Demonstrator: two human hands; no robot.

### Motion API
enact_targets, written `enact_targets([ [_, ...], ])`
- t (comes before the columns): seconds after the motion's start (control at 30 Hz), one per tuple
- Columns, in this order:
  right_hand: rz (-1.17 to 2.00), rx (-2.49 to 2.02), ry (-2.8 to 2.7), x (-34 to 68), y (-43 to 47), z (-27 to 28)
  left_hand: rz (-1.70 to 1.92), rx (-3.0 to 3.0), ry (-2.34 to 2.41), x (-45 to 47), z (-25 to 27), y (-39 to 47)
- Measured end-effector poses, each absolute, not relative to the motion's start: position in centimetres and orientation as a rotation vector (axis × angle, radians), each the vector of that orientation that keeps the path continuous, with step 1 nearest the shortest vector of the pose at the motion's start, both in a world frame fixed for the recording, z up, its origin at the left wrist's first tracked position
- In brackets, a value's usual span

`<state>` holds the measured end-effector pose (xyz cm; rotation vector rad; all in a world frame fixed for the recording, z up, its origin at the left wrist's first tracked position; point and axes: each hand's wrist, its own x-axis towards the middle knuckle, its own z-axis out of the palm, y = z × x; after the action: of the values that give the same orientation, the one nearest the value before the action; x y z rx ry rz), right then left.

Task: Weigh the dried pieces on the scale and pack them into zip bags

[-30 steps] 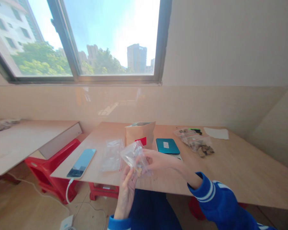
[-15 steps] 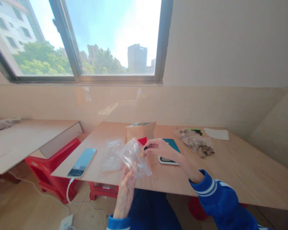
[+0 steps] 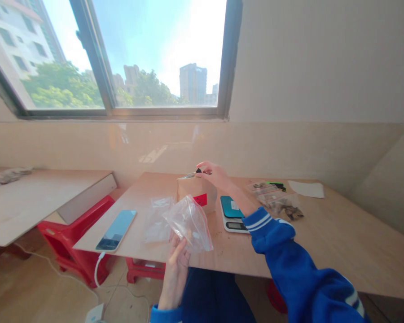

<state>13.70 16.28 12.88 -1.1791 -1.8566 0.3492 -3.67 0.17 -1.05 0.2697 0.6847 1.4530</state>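
Note:
My left hand (image 3: 177, 258) is closed on the lower edge of a clear zip-lock bag (image 3: 188, 220) with a red stripe along its seal, held tilted above the table's front edge. My right hand (image 3: 212, 174) is at the top opening of a brown kraft paper pouch (image 3: 185, 190) with a red label. Its fingers are pinched, and a small black piece (image 3: 198, 170) shows at the fingertips; what it is I cannot tell. The pouch stands upright behind the clear bag. A kitchen scale (image 3: 234, 211) with a teal top lies beneath my right forearm.
More clear bags (image 3: 156, 215) lie left of the pouch, near a phone (image 3: 116, 229) on a white cable. Rightward are bags of brown dried pieces (image 3: 283, 204), a green-and-black tool (image 3: 276, 185) and white paper (image 3: 306, 189). A red stool (image 3: 84, 229) stands left.
My right hand has moved up and away from the clear bag to the pouch's mouth. The brown piece seen at its fingers is no longer visible. My left hand stays with the bag.

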Motion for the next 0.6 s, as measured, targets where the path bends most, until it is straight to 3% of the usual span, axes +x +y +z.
enact_targets([
  [0.17,-0.067,-1.186,-2.04,13.0,14.4,11.8,1.46,0.273,0.674,-3.9,-0.9,0.1],
  [0.27,-0.129,-1.119,-1.965,13.2,12.6,12.1,1.453,0.277,0.667,-4.0,-0.9,0.1],
  [0.6,0.713,-0.933,-2.319,13.8,5.5,11.1,1.471,0.299,0.529,-3.7,-1.1,0.1],
])
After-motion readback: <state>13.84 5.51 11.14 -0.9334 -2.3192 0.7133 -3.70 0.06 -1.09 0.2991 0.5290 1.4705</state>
